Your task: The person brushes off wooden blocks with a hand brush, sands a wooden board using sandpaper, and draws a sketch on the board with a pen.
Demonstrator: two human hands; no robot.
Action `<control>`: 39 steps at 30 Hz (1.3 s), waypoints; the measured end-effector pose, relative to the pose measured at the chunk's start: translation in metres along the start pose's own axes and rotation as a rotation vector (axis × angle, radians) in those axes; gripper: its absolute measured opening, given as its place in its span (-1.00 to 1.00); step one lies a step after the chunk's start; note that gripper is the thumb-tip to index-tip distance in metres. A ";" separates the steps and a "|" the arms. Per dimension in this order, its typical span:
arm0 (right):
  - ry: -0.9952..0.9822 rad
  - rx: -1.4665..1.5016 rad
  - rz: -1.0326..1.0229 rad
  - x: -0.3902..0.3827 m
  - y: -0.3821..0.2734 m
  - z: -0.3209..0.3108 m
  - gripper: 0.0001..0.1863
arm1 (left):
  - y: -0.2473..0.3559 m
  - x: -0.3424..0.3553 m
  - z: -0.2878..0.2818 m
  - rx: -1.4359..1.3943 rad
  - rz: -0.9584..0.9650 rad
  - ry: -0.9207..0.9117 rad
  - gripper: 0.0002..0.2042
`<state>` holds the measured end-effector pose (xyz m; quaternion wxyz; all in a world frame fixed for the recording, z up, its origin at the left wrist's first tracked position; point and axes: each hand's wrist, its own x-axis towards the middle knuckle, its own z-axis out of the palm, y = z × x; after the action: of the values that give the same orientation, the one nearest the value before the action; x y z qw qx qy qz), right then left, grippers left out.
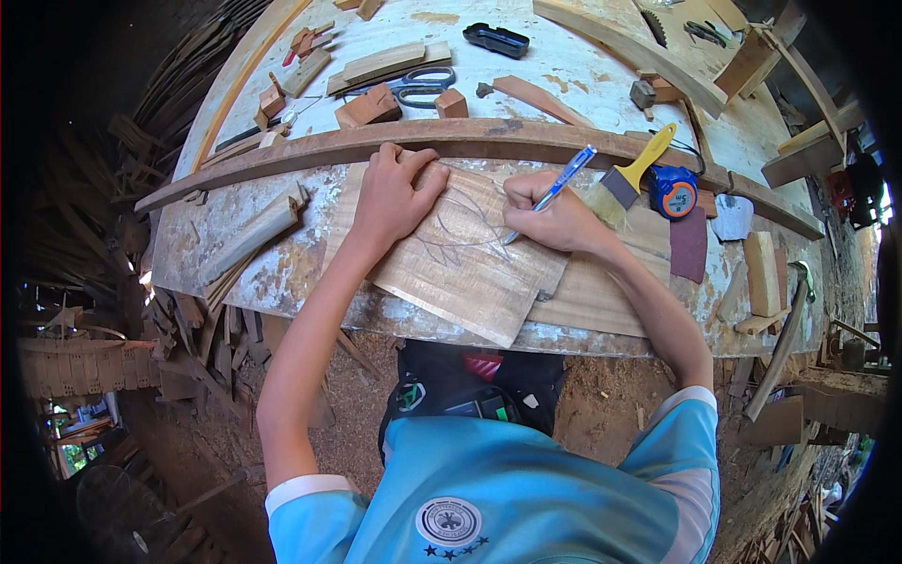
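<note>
A thin pale wooden board [479, 299] lies at an angle near the table's front edge, with curved pencil-like lines forming a rounded outline on it. My left hand [398, 191] rests on the board's upper left part, fingers apart and slightly bent, holding nothing. In my right hand [547, 216] is a blue and white pen [571, 173], gripped at a slant with its tip on the drawn lines. Partly under the first board, another wooden board [601, 293] extends to the right. A paintbrush [648, 158] with a yellow handle lies just beyond my right hand.
A long wooden bar [301, 153] crosses the table behind the boards. To the right sit a blue and orange tape measure [675, 194], dark red sandpaper [689, 249] and a hammer [785, 343]. Beyond the bar lie scissors [418, 89], wood blocks [369, 106] and a black case [496, 39].
</note>
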<state>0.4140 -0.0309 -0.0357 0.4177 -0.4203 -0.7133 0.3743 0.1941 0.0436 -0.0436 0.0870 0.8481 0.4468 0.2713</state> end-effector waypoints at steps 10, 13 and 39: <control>-0.039 -0.001 0.033 -0.002 0.001 -0.002 -0.66 | 0.000 0.001 0.002 -0.010 -0.008 -0.010 -0.62; 0.012 0.009 -0.015 -0.003 0.001 0.000 -0.65 | 0.001 0.001 0.001 -0.009 -0.006 -0.006 -0.62; -0.136 0.032 0.034 -0.006 -0.003 -0.005 -0.66 | 0.000 0.000 0.001 0.003 -0.001 0.017 -0.62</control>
<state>0.4193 -0.0370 -0.0333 0.3683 -0.3992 -0.7267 0.4206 0.1948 0.0439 -0.0440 0.0818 0.8456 0.4484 0.2778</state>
